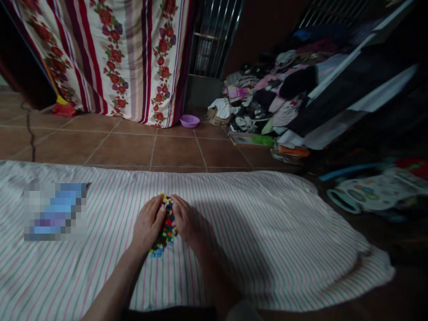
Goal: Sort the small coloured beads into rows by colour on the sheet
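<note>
From here I saw the fingers (pixel 160 213) narrow against both sides of a heap of small coloured pieces (pixel 166 229), grip unclear to me. My left hand (pixel 147 224) and right hand (pixel 187 218) flanked it on a striped sheet (pixel 254 263).

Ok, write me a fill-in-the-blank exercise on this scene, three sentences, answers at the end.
The small multicoloured pieces lie between the left hand and the right hand. The cloth beneath them has ____ running along it. The round plastic basin on the tiled floor is ____ in colour. The heap of clothes lies on the ____ side of the view.

Missing words: stripes; purple; right.
</note>
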### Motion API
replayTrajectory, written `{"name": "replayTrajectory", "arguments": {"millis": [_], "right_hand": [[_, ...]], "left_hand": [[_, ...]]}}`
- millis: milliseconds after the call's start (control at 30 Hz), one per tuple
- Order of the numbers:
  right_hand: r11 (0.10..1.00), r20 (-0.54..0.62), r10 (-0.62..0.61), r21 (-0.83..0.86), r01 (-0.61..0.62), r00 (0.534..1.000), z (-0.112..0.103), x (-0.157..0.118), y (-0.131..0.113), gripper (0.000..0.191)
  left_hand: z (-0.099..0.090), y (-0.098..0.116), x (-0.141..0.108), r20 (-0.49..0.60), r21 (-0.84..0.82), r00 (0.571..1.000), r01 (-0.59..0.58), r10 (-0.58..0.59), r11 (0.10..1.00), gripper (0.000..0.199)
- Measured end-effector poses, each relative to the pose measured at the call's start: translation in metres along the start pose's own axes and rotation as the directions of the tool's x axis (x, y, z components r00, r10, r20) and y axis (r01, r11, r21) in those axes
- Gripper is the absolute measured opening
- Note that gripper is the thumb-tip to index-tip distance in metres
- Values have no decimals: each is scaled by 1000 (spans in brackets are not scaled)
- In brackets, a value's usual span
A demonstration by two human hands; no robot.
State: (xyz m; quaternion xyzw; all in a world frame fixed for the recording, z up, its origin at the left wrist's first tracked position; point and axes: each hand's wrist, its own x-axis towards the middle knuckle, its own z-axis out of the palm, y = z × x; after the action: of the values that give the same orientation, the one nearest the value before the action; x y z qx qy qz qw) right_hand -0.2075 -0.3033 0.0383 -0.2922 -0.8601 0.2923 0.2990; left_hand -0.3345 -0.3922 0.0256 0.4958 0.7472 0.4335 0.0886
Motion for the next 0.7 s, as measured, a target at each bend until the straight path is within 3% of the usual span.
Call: {"name": "replayTrajectory", "arguments": {"millis": [167, 300, 500, 567, 700], "right_hand": [[990, 2, -34, 136, 33, 999, 0, 0, -2, 43], [985, -15, -70, 154, 72, 997, -3, -4, -11, 41], [995, -149, 42, 92, -28, 988, 6, 2, 2, 46], [996, -131, 69, 66, -60, 989, 10, 5, 8, 47], [999, -43, -22, 30, 23, 999, 17, 10, 11, 45]], "left_hand": [[-6, 14, 0, 105, -147, 986, 143, -129, 979, 63], [-12, 23, 0, 113, -235, 988, 131, -107, 963, 68], [-14, 14, 5, 40, -116, 996, 88, -83, 989, 71], [-11, 10, 5, 59, -76, 991, 123, -119, 989, 74], [-5, 7, 7, 92, -72, 987, 142, -135, 987, 77]]}}
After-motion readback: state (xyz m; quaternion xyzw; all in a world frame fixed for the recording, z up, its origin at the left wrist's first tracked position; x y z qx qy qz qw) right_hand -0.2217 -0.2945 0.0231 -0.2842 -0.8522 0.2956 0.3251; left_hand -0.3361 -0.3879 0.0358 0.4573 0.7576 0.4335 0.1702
